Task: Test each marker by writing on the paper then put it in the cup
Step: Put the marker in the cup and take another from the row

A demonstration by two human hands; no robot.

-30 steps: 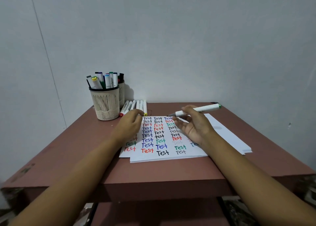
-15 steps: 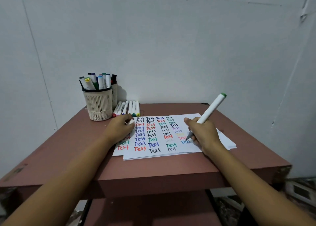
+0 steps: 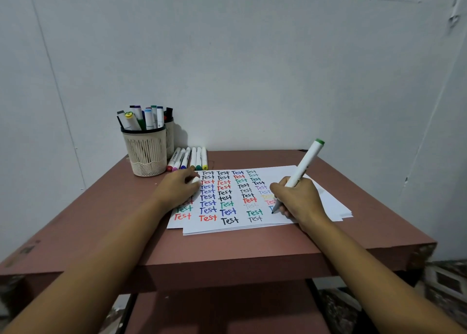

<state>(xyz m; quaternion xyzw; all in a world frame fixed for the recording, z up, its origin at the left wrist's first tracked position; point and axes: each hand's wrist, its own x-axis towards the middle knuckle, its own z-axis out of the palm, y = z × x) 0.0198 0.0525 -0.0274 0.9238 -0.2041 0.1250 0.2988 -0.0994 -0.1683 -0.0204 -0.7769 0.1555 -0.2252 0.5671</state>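
Note:
My right hand grips a white marker with a green end, held upright, its tip touching the paper at the lower right of the rows of coloured "Test" words. My left hand rests on the paper's left side and holds a small white marker cap between its fingers. A beige mesh cup stands at the table's back left with several markers in it. Several capped markers lie side by side right of the cup.
A second cup with dark markers stands behind the first, against the white wall. The paper is a stack of sheets on a reddish-brown table. A lower shelf shows under the table's front edge.
My right hand swung the marker from lying level above the paper to upright and brought its tip down onto the sheet's lower right. The left hand stayed on the paper.

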